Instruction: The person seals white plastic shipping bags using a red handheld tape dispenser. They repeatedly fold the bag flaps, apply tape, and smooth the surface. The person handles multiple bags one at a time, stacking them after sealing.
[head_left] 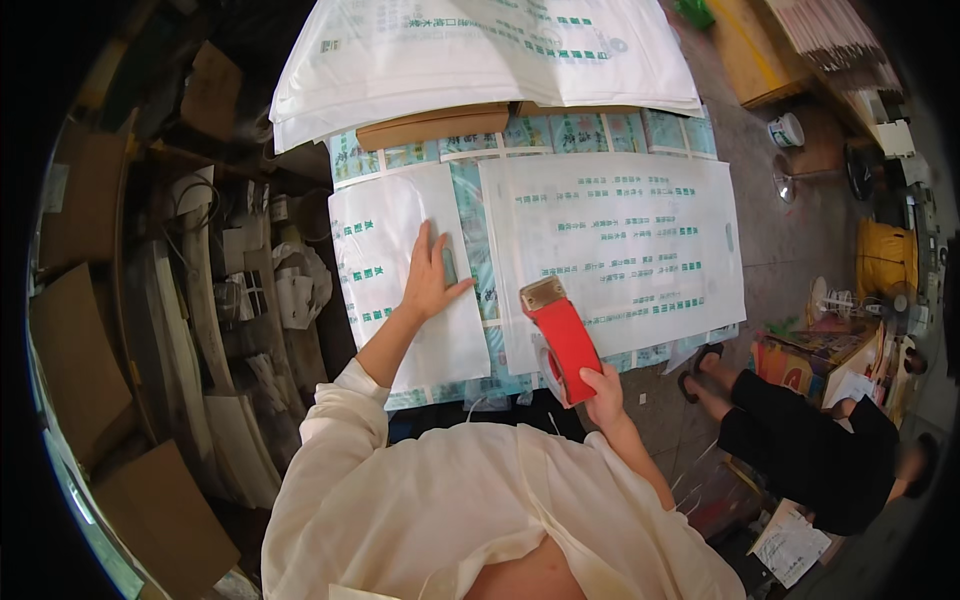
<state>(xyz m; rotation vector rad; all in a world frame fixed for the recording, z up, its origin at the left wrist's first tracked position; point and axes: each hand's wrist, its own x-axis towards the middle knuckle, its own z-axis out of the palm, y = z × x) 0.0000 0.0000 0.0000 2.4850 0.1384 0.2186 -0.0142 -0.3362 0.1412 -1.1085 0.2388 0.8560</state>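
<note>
Red tape dispenser (568,345), its metal head pointing away from the wearer, sits over the near edge of the wide printed white sheet (620,250); whether it touches, I can't tell from where I stand. The right hand (604,398) has its fingers wrapped round the near end. The left hand (430,285) lies on the narrower white sheet (392,225), fingers spread, gripping nothing. Beyond, a white stack (480,70) overhangs a brown carton (435,128).

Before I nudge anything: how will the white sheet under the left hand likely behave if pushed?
The white sheet is probably floppy, since it looks thin. It is likely light, lying flat without visible bulk. It may slide on the shiny-looking blue wrapping beneath if the left hand resting on it lifts.
</note>
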